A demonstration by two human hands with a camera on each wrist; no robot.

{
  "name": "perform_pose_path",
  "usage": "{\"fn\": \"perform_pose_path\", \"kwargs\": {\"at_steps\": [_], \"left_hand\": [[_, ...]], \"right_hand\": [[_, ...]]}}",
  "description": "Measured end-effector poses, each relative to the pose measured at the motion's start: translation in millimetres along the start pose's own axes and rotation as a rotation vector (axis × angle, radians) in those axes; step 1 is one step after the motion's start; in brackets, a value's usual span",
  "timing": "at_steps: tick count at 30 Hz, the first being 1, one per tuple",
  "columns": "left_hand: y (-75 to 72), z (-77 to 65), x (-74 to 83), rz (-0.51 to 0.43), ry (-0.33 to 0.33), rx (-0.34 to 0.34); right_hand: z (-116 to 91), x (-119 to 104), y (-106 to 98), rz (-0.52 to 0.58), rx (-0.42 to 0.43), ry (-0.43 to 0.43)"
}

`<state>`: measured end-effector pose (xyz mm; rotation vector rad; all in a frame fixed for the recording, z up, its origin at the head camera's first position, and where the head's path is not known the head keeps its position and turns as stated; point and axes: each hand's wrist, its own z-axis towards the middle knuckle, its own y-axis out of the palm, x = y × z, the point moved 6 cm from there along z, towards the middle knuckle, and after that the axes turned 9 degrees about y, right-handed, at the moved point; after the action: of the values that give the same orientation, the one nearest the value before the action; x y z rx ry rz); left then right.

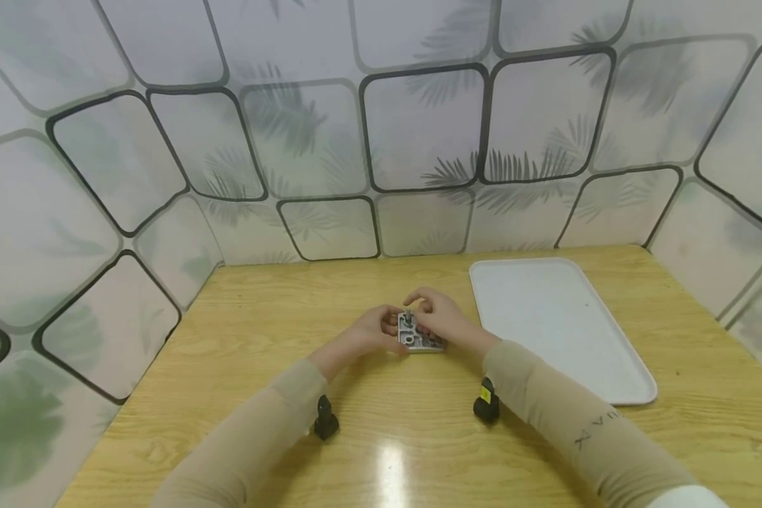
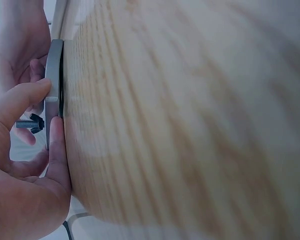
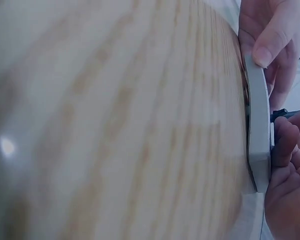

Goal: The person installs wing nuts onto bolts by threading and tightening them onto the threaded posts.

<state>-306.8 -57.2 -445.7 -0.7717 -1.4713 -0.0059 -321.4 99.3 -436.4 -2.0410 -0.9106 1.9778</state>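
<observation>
A small grey metal plate [image 1: 427, 348] with raised round bosses and recesses lies low over the table. My left hand [image 1: 376, 329] grips its left side, the thumb on the near edge and fingertips against the lower face. A threaded bolt [image 2: 25, 124] stands up from the plate, with a dark wing nut [image 2: 37, 123] round its base. My right hand [image 1: 444, 315] is over the plate, index finger arched behind the bolt and thumb in front, its fingertips at the wing nut. In the right wrist view its curled fingers partly hide the bolt [image 3: 290, 114].
A white tray [image 1: 549, 317] sits on the wooden table [image 1: 279, 296], to the right of the hands. Black wrist devices [image 1: 326, 420] show under both sleeves. Patterned fabric walls [image 1: 425, 134] enclose the table at the back and sides.
</observation>
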Motion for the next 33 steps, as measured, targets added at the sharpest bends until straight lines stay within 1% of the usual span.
{"fn": "perform_pose_path", "kwargs": {"at_steps": [4, 10, 21, 33], "left_hand": [[-0.8, -0.2, 2.3, 0.018, 0.007, 0.01], [-0.9, 0.3, 2.2, 0.012, 0.006, 0.012], [-0.3, -0.5, 1.9, 0.004, 0.0, 0.003], [0.3, 0.0, 0.9, -0.001, -0.002, 0.005]], "right_hand": [[-0.1, -2.9, -0.2, -0.048, -0.007, -0.03], [1.8, -2.1, 0.8, -0.083, -0.009, -0.04], [4.3, 1.9, 2.4, -0.081, -0.015, -0.012], [4.5, 0.5, 2.8, -0.102, 0.008, -0.022]]}}
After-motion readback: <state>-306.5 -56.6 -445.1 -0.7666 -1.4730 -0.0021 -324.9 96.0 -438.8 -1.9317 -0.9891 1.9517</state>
